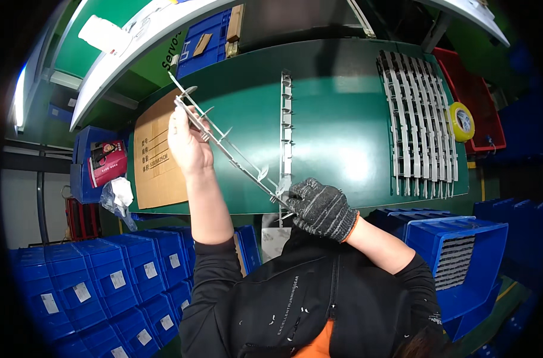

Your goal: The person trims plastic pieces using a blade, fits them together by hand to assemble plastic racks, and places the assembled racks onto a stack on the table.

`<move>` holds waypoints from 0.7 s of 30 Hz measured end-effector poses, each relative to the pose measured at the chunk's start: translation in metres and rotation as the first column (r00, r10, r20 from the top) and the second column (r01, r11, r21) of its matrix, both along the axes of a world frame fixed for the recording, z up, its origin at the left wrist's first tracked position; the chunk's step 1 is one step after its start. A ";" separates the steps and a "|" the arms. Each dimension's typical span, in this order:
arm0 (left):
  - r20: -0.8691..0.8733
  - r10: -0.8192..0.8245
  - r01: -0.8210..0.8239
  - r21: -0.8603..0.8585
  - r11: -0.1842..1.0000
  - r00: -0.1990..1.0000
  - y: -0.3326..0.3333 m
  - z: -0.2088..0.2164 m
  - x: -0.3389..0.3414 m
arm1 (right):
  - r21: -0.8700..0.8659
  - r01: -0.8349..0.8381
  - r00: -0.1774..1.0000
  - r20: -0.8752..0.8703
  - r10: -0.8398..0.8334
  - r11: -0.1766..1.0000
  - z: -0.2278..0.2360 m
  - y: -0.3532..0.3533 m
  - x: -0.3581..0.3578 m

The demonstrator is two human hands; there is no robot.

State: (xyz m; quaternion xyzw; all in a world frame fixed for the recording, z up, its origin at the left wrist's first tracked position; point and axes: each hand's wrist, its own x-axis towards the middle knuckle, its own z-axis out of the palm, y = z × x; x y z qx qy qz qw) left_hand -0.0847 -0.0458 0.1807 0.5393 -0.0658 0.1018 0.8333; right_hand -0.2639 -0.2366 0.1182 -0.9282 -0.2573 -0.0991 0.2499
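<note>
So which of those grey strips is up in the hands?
The slanted grey strip, gripped by the bare left hand and the gloved right hand. The single strip and the row lie flat on the green table.

view: head cam, just the one, so no second view overlaps it
position: above the green table [343,119], over the person's own chest and arms
facing: steeply down and forward across the table
closeness: near, with the table filling the middle and both forearms entering from below it
lens: fisheye, so the table's edges bow and the corners go black
</note>
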 end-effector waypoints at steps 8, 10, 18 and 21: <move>0.530 -0.066 0.100 -0.035 0.994 0.845 0.043 0.124 -0.033 | 0.843 0.453 0.885 -0.385 -0.264 0.289 0.017 -0.014 0.001; 0.522 -0.160 0.147 0.066 0.987 0.838 0.040 0.130 -0.044 | 0.791 0.584 0.810 -0.584 -0.057 0.182 0.014 -0.031 0.003; -0.414 -0.375 0.548 0.470 0.692 0.829 -0.043 -0.007 -0.070 | 0.537 0.354 0.935 -0.206 -0.288 0.766 0.022 -0.016 0.012; -0.528 -0.466 0.651 0.238 0.721 0.710 -0.043 -0.041 -0.088 | 0.524 0.368 0.927 -0.273 -0.258 0.768 0.019 -0.017 0.008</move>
